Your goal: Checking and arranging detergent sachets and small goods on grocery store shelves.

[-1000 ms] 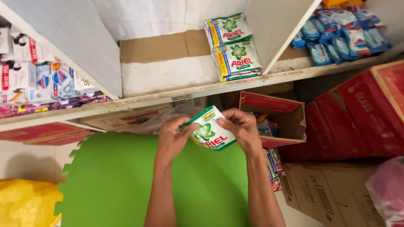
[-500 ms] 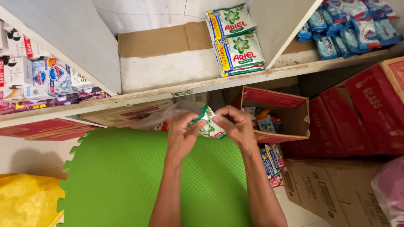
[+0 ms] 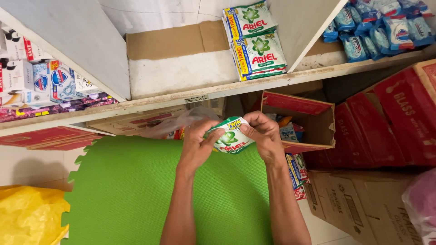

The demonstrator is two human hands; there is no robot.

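Observation:
Both hands hold one small green and white detergent packet (image 3: 231,139) above a green foam mat (image 3: 136,195). My left hand (image 3: 197,145) grips its left end and my right hand (image 3: 263,136) grips its right end, fingers curled over the top. The packet is tilted and slightly crumpled. On the shelf (image 3: 181,75) above lie two stacks of matching green detergent packets (image 3: 256,38), lying flat against the shelf divider.
A clear plastic wrapper (image 3: 181,122) lies behind my left hand. An open red carton (image 3: 302,120) with assorted packets stands to the right. Blue sachets (image 3: 381,22) fill the right shelf, boxed goods (image 3: 41,81) the left. Red cartons (image 3: 390,122), brown cartons (image 3: 359,204), yellow bag (image 3: 27,218).
The packet has been turned and tilted between my hands, from lying flat and broad to angled and bunched. The hands stay in nearly the same place.

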